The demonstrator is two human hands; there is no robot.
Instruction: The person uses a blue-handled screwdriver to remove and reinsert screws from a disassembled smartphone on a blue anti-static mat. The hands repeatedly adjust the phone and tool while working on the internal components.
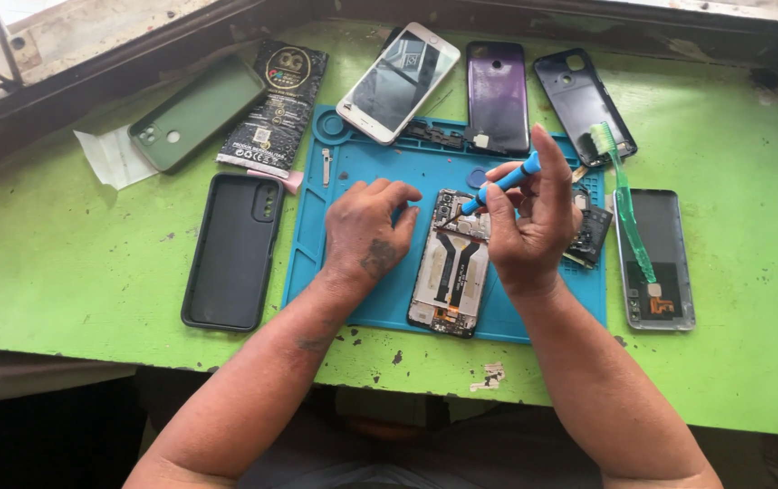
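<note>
The opened phone (451, 263) lies back-up on the blue repair mat (316, 263), near the middle of the counter's (72, 263) front half, its inner frame and black ribbon cables bare. The right hand (534, 226) has its grip closed on a blue screwdriver (502, 184), tip set down at the phone's upper end beside the camera area. The left hand (366, 231) rests on the mat just left of the phone, fingers curled toward its top edge and holding nothing; whether they touch the phone I cannot tell.

To do this well, I judge the driver should stand straight over the screw with light downward pressure, while the left hand keeps the phone from sliding.

Along the counter's far edge lie a white-framed phone (398, 81), a purple back cover (496, 95) and a dark back cover (579, 104). A green toothbrush (629, 213) lies across another opened phone (656, 258) near the right edge. To the left sit a black case (230, 249), a green case (197, 113) and a black packet (276, 104).
</note>
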